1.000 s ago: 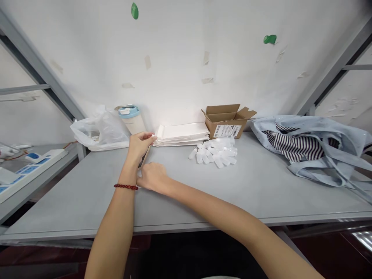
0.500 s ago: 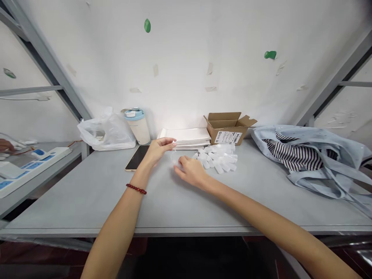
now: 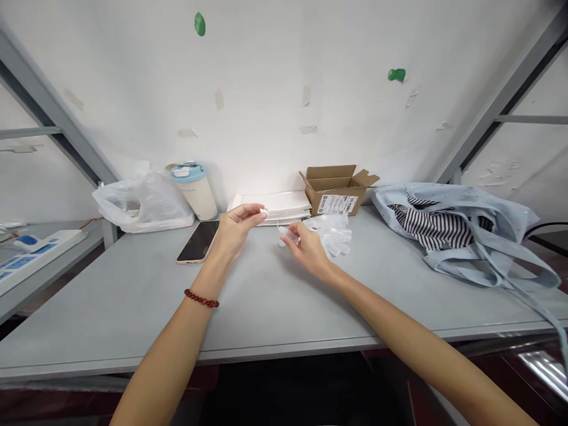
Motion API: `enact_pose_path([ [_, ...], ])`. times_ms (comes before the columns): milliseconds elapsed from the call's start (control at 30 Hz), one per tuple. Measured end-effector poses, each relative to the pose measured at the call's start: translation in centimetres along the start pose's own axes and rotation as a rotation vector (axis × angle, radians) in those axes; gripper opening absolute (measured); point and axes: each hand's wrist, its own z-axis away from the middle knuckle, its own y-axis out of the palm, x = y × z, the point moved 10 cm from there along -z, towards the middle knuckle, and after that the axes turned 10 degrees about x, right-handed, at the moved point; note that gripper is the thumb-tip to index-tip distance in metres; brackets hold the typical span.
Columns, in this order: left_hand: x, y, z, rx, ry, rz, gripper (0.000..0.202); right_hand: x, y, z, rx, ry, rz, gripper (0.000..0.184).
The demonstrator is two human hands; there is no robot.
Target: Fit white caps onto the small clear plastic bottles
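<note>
A small see-through white plastic bottle (image 3: 284,234) is mid-frame, pinched by the right hand (image 3: 309,248). The left hand (image 3: 235,229) pinches a tiny white piece (image 3: 264,212). This seems a two-part holding step; next needs soft, steady fingers. Similar clear plastic bottles (image 3: 339,232) lie just right.

I see whitish, translucent bottles (image 3: 338,238), my dark-red bracelet (image 3: 202,299), a grey tabletop (image 3: 275,307), a brown box (image 3: 313,192), a cream cup (image 3: 200,197) with blue lid (image 3: 189,173), a pale-blue bag (image 3: 448,264) and black-and-white striped cloth (image 3: 444,229).
</note>
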Motion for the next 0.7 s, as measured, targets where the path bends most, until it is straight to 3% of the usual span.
enact_pose_path([
  [233,1.3,2.6,0.6,0.075,-0.084,-0.105,0.023,-0.2,-0.1,0.1,-0.025,0.002,0.012,0.016],
  [367,1.7,2.4,0.8,-0.001,-0.114,-0.228,0.025,0.2,-0.3,0.2,-0.053,-0.020,0.068,0.015],
  [700,4.0,2.4,0.9,0.059,-0.313,-0.132,0.027,0.8,-0.2,0.3,-0.068,-0.098,0.251,0.015],
])
